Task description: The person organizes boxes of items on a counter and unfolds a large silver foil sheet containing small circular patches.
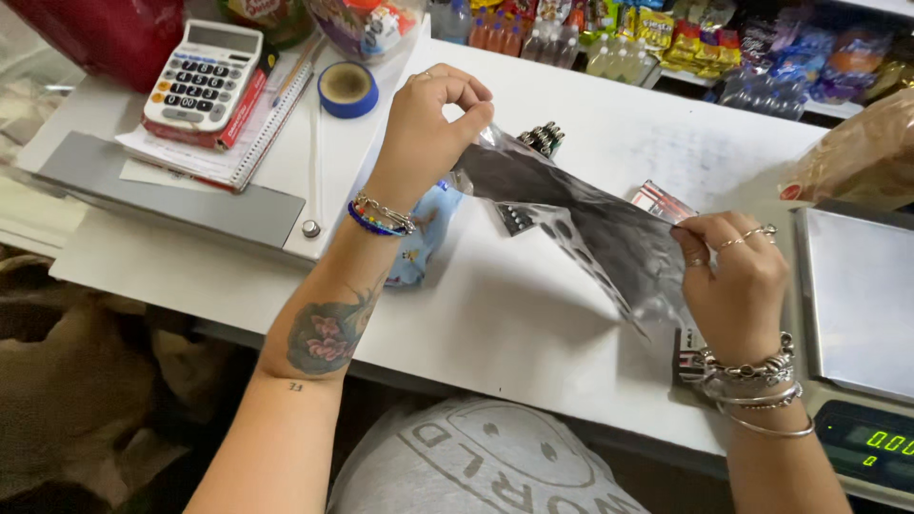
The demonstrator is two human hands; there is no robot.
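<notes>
My left hand (433, 114) and right hand (728, 262) pinch the bag (581, 224) taut; next, I judge, spread its mouth.

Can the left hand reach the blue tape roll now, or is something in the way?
Probably not at once: the left hand is pinching the dark plastic bag. The blue tape roll lies close beside it, nothing between.
</notes>
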